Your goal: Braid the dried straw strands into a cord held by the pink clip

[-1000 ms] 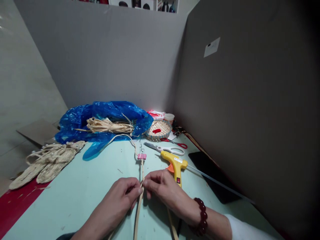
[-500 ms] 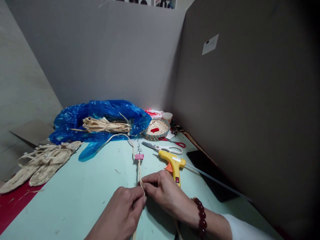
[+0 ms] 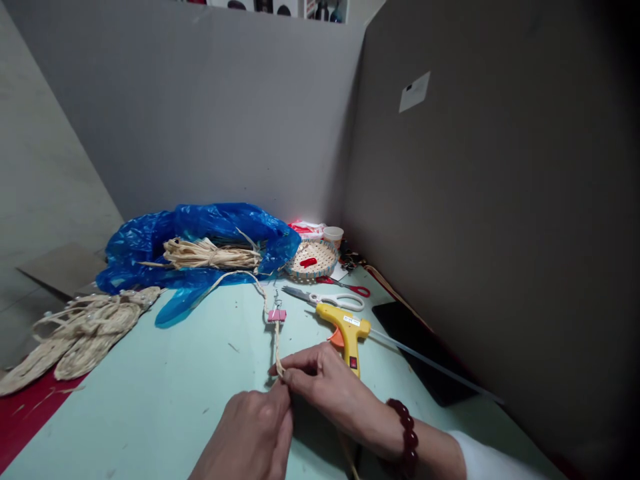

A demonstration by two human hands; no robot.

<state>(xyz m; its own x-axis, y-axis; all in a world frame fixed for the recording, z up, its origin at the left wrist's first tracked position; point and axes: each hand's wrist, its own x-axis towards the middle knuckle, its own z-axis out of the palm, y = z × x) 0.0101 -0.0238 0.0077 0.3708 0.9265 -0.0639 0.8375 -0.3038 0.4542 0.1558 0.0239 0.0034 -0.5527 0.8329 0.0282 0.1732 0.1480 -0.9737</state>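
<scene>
A thin braided straw cord (image 3: 277, 341) runs toward me from a pink binder clip (image 3: 277, 315) on the pale green table (image 3: 165, 393). My right hand (image 3: 330, 387) pinches the near end of the braid between thumb and fingers, a dark red bead bracelet on its wrist. Just left of it and lower, my left hand (image 3: 253, 427) is closed at the strands below the braid, its fingertips close to my right thumb. Another loose strand hangs beneath my right wrist. Beyond the clip, the cord curves back toward the blue plastic bag (image 3: 230, 217).
A yellow glue gun (image 3: 350, 327) lies right of the braid, near white-handled scissors (image 3: 345, 301) and red-handled scissors (image 3: 357, 290). Behind are a woven basket (image 3: 325, 257) and a straw bundle (image 3: 210, 255). Woven straw sandals (image 3: 90, 333) lie at left; grey panels stand behind and at right.
My left hand has turned and shifted slightly right, its thumb no longer showing at the strand. My right hand still pinches the braid. The view has shifted slightly.
</scene>
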